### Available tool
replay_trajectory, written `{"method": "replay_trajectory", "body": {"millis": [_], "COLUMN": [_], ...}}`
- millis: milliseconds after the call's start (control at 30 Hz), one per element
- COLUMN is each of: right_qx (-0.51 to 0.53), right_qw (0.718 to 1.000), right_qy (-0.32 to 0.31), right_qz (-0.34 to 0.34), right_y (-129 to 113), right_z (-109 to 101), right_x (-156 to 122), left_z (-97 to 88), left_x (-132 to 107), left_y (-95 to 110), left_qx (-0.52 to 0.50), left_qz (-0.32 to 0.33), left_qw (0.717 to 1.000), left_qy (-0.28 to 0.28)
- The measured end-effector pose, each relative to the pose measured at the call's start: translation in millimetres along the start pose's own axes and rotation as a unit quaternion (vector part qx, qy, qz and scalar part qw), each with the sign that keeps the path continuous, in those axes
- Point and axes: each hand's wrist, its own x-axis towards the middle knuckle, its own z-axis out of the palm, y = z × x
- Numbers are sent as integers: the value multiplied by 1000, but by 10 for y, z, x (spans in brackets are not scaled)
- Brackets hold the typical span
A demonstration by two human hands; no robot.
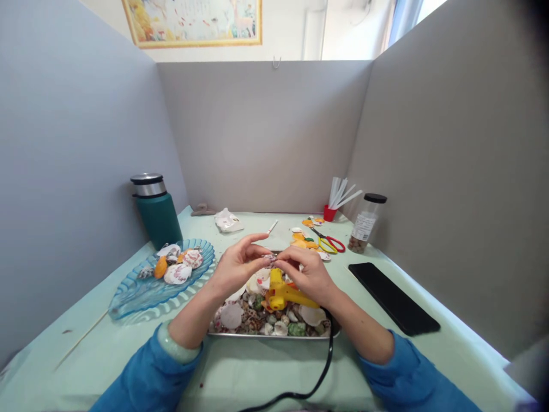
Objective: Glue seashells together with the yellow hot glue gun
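Observation:
My left hand [240, 262] and my right hand [309, 274] meet over a metal tray [274, 337] filled with seashells. Between their fingertips is a small pinkish shell [271, 258], pinched from both sides and partly covered by the fingers. Under my right hand a yellow glue gun [281, 293] lies on the shells, its black cord [319, 380] running over the tray's front edge. Several shells, such as the speckled ones and a green one [297, 329], fill the tray's front part.
To the left, a blue leaf-shaped dish [141, 300] holds several shells, with a green bottle [158, 214] behind it. At right are scissors [329, 243], orange shells [302, 240], a jar [364, 226], a black phone-like slab [392, 297] and a red cup of white sticks [329, 213]. Grey partitions enclose the table.

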Motion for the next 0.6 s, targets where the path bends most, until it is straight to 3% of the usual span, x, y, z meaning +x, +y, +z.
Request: {"method": "replay_trajectory", "body": {"millis": [233,300,400,467,533,600], "right_qx": [-42,-70,-177,-287,-412,-488], "right_qw": [998,996,982,950,889,838], "right_qy": [-54,-39,24,83,153,167], "right_qz": [11,25,59,88,133,179], "right_y": [-22,13,156,311,503,717], "right_z": [-91,-249,-669,-1021,-1355,-1611], "right_x": [21,68,216,360,506,617], "left_z": [-13,-23,-30,-34,-45,-61], "left_x": [16,20,22,24,29,37], "left_y": [16,9,3,-3,-17,-38], "left_qx": [31,45,69,85,103,119], "left_qz": [-22,-24,-25,-25,-22,-15], "left_qw": [999,998,996,995,993,992], "left_qy": [27,37,46,46,44,43]}}
